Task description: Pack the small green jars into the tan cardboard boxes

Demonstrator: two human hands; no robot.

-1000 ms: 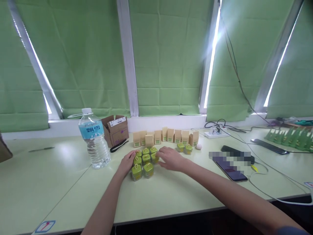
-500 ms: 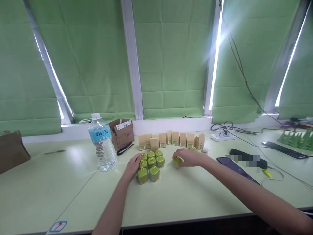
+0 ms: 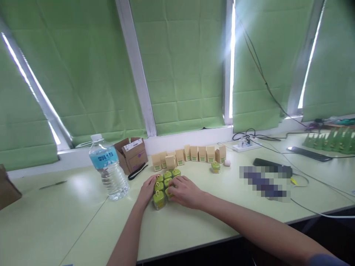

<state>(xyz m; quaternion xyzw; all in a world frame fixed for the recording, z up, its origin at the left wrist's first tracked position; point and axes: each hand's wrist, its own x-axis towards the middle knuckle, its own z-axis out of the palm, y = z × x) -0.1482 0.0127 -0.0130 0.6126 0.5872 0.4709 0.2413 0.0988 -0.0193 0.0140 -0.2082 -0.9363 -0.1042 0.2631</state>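
Desk (image 3: 210,214): green-lidded jars (image 3: 159,198) stood upright, loops (image 3: 157,192) topmost; left hand (image 3: 146,190), right hand (image 3: 186,192) curled alongside, grip unclear; bags (image 3: 194,154), twelve to two o'clock.

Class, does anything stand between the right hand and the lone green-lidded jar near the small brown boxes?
Nothing visible stands between the right hand and the lone green-lidded jar; the small brown boxes stand behind it.

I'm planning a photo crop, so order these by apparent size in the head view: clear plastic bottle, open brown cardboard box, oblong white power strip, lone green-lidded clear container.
Largest to smallest:
1. Clear plastic bottle
2. Open brown cardboard box
3. Oblong white power strip
4. Lone green-lidded clear container
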